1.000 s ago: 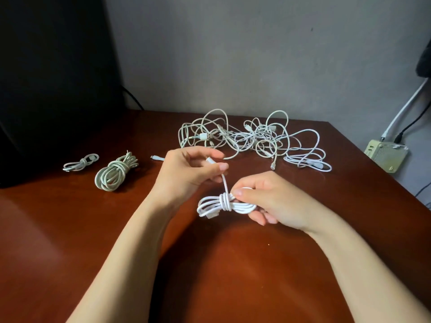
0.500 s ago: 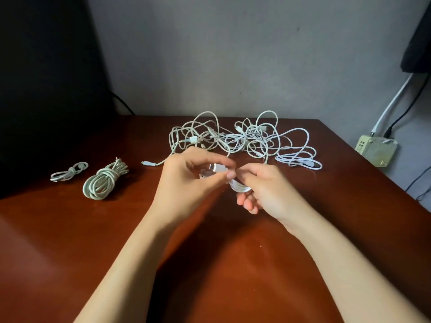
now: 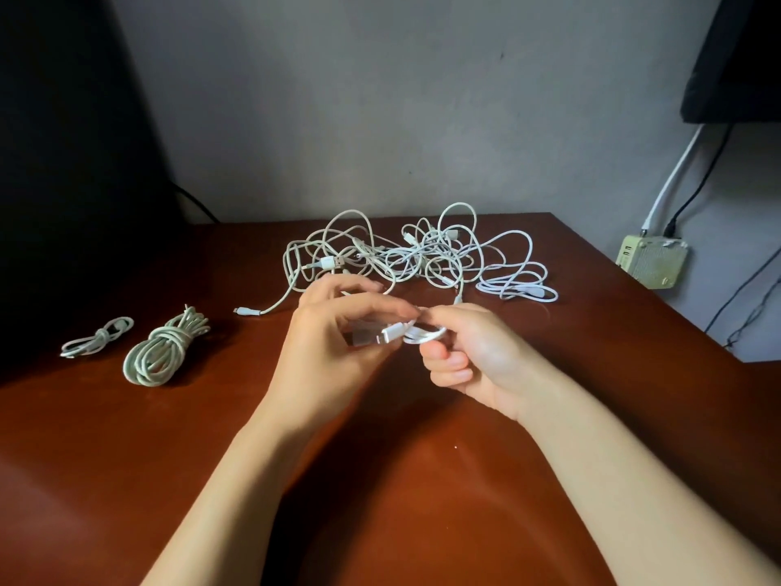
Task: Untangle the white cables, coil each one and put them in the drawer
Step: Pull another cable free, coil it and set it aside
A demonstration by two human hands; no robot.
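Above the middle of the brown table (image 3: 422, 480), my right hand (image 3: 469, 357) grips a small coiled white cable (image 3: 422, 334). My left hand (image 3: 334, 344) pinches that cable's USB plug end (image 3: 380, 335) just left of the coil. Behind my hands a tangled heap of white cables (image 3: 422, 255) lies on the table. A thick coiled cable (image 3: 160, 353) and a small tied cable (image 3: 97, 340) rest at the left. No drawer is in view.
A dark object (image 3: 63, 162) fills the left side behind the table. A pale power adapter (image 3: 651, 264) with cords sits on the right past the table edge. A grey wall stands close behind the heap.
My left hand brought the cable's loose plug end down from above the coil to beside it. The hands drew together and rose toward the heap. The camera view shifted slightly.
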